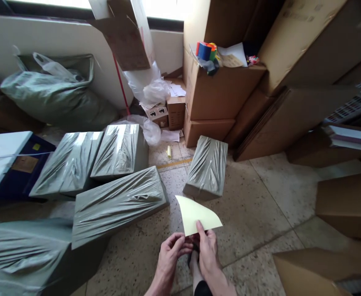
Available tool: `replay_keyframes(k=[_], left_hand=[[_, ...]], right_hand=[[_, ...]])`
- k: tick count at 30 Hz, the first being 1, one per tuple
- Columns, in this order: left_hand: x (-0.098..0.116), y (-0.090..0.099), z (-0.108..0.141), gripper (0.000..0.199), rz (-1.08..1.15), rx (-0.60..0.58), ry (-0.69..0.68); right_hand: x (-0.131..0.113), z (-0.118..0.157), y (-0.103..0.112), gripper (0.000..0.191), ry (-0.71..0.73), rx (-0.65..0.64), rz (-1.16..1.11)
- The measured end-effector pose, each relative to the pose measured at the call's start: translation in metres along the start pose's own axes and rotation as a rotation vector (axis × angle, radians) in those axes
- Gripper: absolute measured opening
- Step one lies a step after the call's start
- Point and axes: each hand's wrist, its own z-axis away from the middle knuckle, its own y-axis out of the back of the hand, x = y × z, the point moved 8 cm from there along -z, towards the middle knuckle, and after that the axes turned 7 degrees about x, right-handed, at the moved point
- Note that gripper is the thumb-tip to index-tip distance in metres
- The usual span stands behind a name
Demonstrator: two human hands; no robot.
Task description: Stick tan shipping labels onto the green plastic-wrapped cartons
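A pale yellow sheet of paper [197,216], slightly curved, is held up low in the middle of the head view. My right hand [207,248] grips its lower edge, the thumb lying on top of the sheet. At the sheet's lower left corner is my left hand [172,250], its thumb and fingers pinched together; the corner meets the fingertips. Just beyond the paper, a parcel wrapped in grey plastic [207,166] stands on the floor.
Several grey-wrapped parcels [119,205] lie on the left beside a blue-and-white box [29,164]. Cardboard boxes [226,94] with tape rolls on top stand at the back; open cartons [347,203] are on the right. A small yellow roll [169,151] lies on the floor [254,205].
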Motion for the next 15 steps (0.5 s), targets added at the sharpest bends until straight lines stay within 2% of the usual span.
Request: replay_keyframes(k=[5,9,15], left_hand=[[0.016,0.018,0.012,0.032,-0.025,-0.003,-0.034],[0.025,0.024,0.019,0.032,-0.049,-0.027,-0.052],[0.031,0.03,0.026,0.034,-0.055,0.004,-0.071]], right_hand=[[0.004,0.018,-0.017,0.048,-0.025,-0.021,-0.031],[0.006,0.028,-0.023,0.044,0.006,-0.021,-0.033],[0.012,0.033,-0.025,0.044,0.049,-0.024,0.036]])
